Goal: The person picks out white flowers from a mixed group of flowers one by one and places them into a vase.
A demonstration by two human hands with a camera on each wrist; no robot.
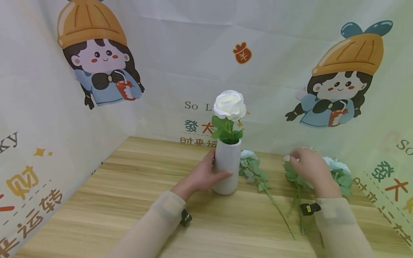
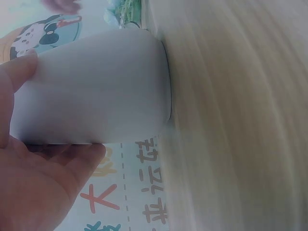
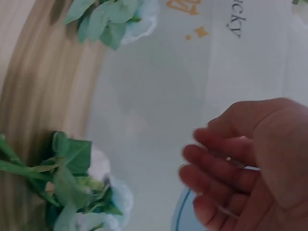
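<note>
A white vase (image 1: pixel 227 166) stands upright on the wooden table, with a single white rose (image 1: pixel 229 105) and its green leaves rising from the mouth. My left hand (image 1: pixel 200 176) grips the vase from its left side, thumb across the front and fingers behind. The left wrist view shows the vase's lower body (image 2: pixel 101 91) between thumb and fingers. My right hand (image 1: pixel 311 168) is over the flowers on the right, its fingers loosely bent. In the right wrist view that hand (image 3: pixel 250 163) holds nothing, apart from the leafy flowers (image 3: pixel 72 187).
Just right of the vase lies a pale blue flower (image 1: pixel 255 170) on a long stem. More pale blue flowers (image 1: pixel 338 168) lie under and beside my right hand, stems toward me. A printed cloth backdrop (image 1: pixel 274 89) closes off the table's back and sides.
</note>
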